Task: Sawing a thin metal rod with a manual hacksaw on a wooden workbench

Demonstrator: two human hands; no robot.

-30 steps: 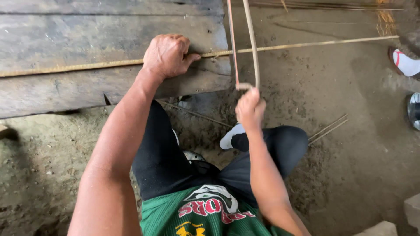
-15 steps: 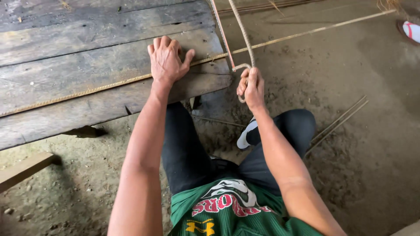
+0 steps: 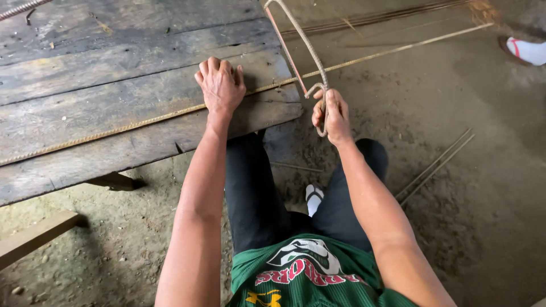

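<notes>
A long thin ribbed steel bar (image 3: 114, 131) lies across a worn wooden plank table (image 3: 85, 74) and runs on over the ground to the upper right. My left hand (image 3: 220, 85) presses flat on this bar near the table's right edge. My right hand (image 3: 331, 116) is closed around the hooked end of a bent piece of rebar (image 3: 301, 48), a stirrup-like loop that rises toward the top of the view beside the table's corner.
Two loose thin rods (image 3: 435, 167) lie on the dirt floor at the right. More bars (image 3: 387, 17) lie along the top. Another person's foot in a white sock and sandal (image 3: 526, 50) shows at the upper right. A wooden beam (image 3: 34, 239) sits under the table.
The view has shifted, so the table fills more of the left. My right hand has tilted the bent rebar loop and holds it lower against the table corner. My left hand stays on the bar.
</notes>
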